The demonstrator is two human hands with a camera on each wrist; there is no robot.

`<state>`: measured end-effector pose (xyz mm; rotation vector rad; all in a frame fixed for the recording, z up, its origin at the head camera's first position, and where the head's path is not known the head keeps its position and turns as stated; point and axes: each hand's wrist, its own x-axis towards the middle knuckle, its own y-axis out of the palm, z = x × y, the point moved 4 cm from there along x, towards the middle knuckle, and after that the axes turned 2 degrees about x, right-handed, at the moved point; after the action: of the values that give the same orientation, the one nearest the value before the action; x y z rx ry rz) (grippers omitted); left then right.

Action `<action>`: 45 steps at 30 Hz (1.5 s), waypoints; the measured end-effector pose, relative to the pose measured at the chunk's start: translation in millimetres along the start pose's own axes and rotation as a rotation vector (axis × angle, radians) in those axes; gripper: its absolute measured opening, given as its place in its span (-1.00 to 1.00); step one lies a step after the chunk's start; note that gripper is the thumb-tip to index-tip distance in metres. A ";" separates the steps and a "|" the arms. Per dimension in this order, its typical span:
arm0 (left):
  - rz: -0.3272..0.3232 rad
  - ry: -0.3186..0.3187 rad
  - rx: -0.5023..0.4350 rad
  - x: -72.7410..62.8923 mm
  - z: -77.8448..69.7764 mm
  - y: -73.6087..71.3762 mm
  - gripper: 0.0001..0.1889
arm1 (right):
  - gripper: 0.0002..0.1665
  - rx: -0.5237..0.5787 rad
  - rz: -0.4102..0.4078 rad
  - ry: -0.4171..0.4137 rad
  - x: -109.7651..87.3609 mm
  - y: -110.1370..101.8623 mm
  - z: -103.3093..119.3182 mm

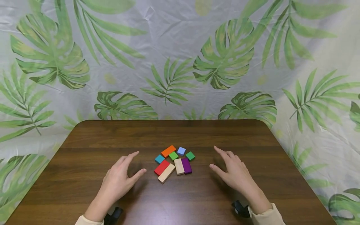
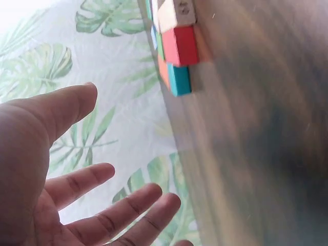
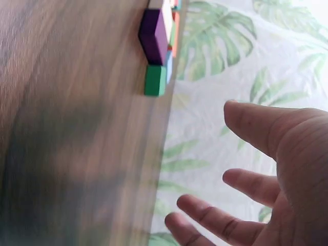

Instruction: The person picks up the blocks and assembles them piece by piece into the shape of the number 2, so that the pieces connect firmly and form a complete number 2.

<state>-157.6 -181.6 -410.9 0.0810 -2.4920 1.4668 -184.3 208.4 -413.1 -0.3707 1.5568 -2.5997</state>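
From the head, a cluster of nine small blocks lies at the middle of the brown bench (image 1: 180, 203), well inside its left, right and far edges. Nearest the far edge are an orange block (image 1: 168, 151) and a light blue block (image 1: 181, 151); next come a light green block (image 1: 173, 156), a dark green block (image 1: 190, 156) and a teal block (image 1: 160, 159). Closest to the person, a red block (image 1: 162, 167) lies against a long beige block (image 1: 166, 173), and a shorter beige block (image 1: 179, 167) sits alongside a purple block (image 1: 187, 166). The left hand (image 1: 118, 178) and right hand (image 1: 236, 173) flank the cluster, each apart from it across a strip of wood; the right has the wider gap. Both thumbs stand away from extended, spread fingers. Beyond the far edge hangs a leaf-patterned cloth (image 1: 171, 47).

From the left wrist, thumb and fingers are parted, with the teal block nearest them, then the red. The bench edge runs down the picture beside the blocks.

From the right wrist, the fingers are likewise spread; the dark green block is nearest, the purple one just behind.
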 end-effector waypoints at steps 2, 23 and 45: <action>0.001 0.001 -0.024 0.2 -1.5 5.2 -0.33 | -0.18 0.028 0.004 -0.011 1.2 3.9 3.2; 0.134 -0.134 -0.263 -2.0 -13.9 36.7 -0.57 | -0.51 0.213 0.047 -0.003 17.6 44.1 29.1; 0.161 -0.154 -0.316 -1.6 -18.2 51.8 -0.62 | -0.58 0.255 0.127 -0.005 23.7 65.1 45.4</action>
<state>-161.6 -140.4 -447.0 -0.0688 -2.8830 1.1390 -198.8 133.7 -445.9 -0.2471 1.1830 -2.6501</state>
